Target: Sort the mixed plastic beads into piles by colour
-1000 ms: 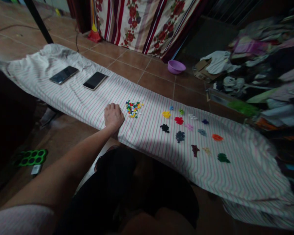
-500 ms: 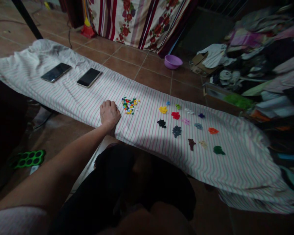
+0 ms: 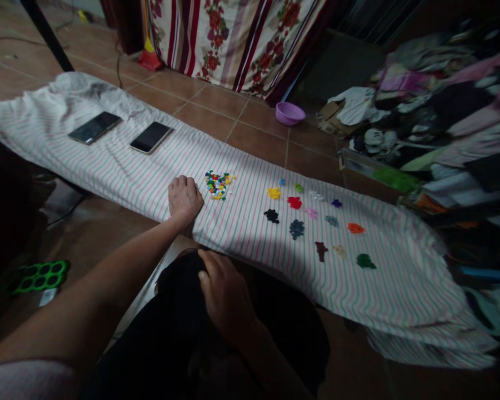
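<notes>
My left hand [image 3: 185, 198] rests on the near edge of the striped cloth [image 3: 241, 228], its fingers curled under and nothing showing in it. Just right of it lies a mixed heap of tiny coloured pieces [image 3: 219, 185], too small to name. My right hand [image 3: 227, 291] lies over my dark-clothed lap, fingers loosely stretched and apart, holding nothing visible. Farther right are small piles sorted by colour, among them yellow pieces [image 3: 274, 193], red pieces [image 3: 294, 203], black pieces [image 3: 271, 216], dark grey pieces [image 3: 296, 229], brown pieces [image 3: 320, 251], orange pieces [image 3: 355, 228] and green pieces [image 3: 365, 261].
Two phones, one dark [image 3: 95, 128] and one light-edged [image 3: 151, 138], lie on the cloth's left part. On the tiled floor beyond stands a purple basin [image 3: 290, 114]. Heaped clothes [image 3: 425, 83] fill the right side. A green holed tray [image 3: 41, 276] is at lower left.
My right hand has come into view over my lap. My left hand stays in place by the mixed heap. The camera view has shifted slightly.
</notes>
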`<state>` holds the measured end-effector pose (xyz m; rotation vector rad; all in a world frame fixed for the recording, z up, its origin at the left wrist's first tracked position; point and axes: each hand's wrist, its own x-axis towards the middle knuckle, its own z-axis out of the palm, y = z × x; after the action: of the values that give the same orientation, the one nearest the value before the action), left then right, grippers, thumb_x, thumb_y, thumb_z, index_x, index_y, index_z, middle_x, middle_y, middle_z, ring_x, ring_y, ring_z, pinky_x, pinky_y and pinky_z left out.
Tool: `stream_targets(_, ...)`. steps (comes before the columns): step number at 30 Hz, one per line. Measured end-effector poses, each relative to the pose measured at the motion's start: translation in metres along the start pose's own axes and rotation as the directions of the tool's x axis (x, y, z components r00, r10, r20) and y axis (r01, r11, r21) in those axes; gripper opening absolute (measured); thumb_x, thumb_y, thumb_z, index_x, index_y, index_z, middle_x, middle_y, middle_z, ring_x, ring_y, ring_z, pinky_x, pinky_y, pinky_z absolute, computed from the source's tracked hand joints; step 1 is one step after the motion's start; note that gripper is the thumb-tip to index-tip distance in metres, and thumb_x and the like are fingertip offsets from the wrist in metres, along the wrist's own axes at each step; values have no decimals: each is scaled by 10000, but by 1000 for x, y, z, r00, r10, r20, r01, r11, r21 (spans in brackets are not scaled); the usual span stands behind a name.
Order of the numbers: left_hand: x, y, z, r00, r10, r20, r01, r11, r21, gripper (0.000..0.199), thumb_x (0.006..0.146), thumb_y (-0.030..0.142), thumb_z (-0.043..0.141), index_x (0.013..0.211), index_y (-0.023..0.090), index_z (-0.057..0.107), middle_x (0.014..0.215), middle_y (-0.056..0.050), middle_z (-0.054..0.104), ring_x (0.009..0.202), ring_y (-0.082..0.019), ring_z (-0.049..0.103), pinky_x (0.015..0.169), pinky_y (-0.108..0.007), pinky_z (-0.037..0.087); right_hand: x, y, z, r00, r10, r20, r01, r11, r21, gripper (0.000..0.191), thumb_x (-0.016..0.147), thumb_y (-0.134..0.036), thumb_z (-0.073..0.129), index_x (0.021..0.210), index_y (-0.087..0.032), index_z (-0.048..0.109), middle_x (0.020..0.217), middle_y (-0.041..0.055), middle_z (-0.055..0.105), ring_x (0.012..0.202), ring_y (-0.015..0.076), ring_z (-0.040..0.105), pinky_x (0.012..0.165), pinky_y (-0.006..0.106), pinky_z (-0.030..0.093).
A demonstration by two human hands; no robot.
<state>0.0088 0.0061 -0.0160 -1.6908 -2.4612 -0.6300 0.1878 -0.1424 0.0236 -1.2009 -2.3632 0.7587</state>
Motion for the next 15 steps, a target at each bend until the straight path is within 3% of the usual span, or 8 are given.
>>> stream_targets(6,0,1,-2,1000,5,-11,-5,1000,6,313,848,249,313,961,139,584,995,-167,565,998,-308,461,844,-437,337,-28,8,26,999,24,-27,-27,991,-130,570,816,-303,601,1360,-193,473,1452,136,399,1346,344,340,1032,553,397)
stream_targets(11,0,0,-2,1000,14,-25,-14,1000,-1,316,849,237,313,960,132,590,983,-166,564,989,-306,461,847,-435,333,-51,43,23,991,136,5,-132,973,-189,488,851,-353,540,1265,-96,566,1271,223,565,1173,374,540,936,536,482)
stream_targets(15,-1,1,-2,1000,14,-28,-15,1000,-10,320,844,231,325,982,132,596,981,-171,561,989,-310,463,833,-441,328,-67,45,35,992,127,1,-127,989,-71,508,870,-316,488,1347,-141,493,1321,179,540,1180,309,553,919,439,523)
